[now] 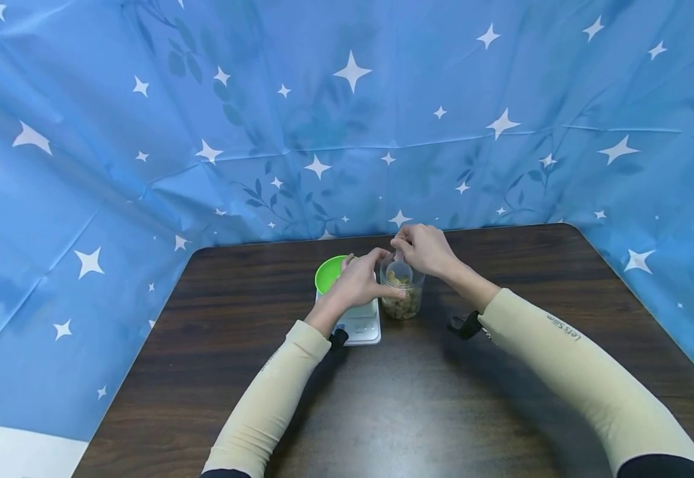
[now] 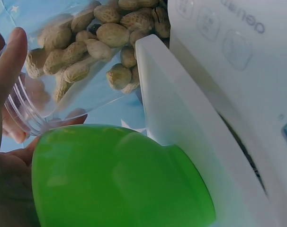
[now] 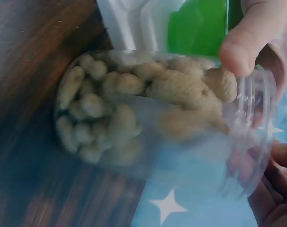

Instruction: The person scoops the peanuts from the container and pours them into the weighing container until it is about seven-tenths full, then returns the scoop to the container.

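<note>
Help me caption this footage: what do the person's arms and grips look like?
The left sleeve and right sleeve are pale yellow, the right printed with lettering. Dark fabric adjoins both; black straps sit at the wrists. Left grip and right grip are ungloved.

Soft, even light; head view clear, right wrist view dim and smeared.
Head: glare patch on dark wood tabletop (image 1: 382,425) lower centre, soft shadow under right sleeve (image 1: 568,372) lower right. Left wrist: white kitchen scale (image 2: 214,90) washed pale upper right, faint sheen on green bowl (image 2: 120,179) at bottom, unshelled peanuts fairly crisp up top. Right wrist: hazy, tabletop motion-streaked at left, clear jar (image 3: 191,156) and peanuts (image 3: 181,90) blurred mid-frame.
</note>
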The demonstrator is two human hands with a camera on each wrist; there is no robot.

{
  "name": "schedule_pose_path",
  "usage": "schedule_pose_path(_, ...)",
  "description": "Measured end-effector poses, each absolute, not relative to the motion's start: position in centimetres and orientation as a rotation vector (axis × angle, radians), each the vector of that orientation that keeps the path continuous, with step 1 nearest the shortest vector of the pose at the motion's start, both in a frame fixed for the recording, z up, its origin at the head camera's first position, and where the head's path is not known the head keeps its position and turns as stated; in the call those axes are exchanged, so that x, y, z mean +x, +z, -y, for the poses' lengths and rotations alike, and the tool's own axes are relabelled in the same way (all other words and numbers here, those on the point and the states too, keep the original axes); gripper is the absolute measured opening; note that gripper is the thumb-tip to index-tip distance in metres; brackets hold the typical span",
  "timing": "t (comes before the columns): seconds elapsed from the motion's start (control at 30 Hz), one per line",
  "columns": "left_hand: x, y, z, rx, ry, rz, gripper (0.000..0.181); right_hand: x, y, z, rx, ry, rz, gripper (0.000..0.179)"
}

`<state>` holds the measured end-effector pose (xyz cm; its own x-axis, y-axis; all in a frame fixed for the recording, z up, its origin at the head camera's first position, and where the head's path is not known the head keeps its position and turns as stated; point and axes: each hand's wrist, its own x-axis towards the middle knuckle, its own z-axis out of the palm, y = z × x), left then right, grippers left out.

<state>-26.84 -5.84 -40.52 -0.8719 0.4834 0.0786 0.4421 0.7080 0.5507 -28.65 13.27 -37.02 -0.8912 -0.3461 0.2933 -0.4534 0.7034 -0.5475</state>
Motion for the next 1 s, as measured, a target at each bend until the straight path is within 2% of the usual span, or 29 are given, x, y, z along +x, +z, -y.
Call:
schedule_pose_path(0.27, -26.7, -40.7, 6.2, 0.783, 0.937, -2.83, 0.086, -28.6, -37.0, -12.4, 0.694, 0.894, 2.769, 0.021)
schedule_pose_path(0.73, -26.8, -40.4, 5.8, 0.772, 0.949, -2.833, 0.081, -28.8, -36.3, -13.5, 0.412, 1.151, 2.811, 0.029)
schedule_pose_path(1.0, -26.9, -40.6, 5.9, 0.762, 0.911, -2.839, 0.083, -28.5, -36.8, -13.2, 0.523, 1.074, 2.842, 0.026)
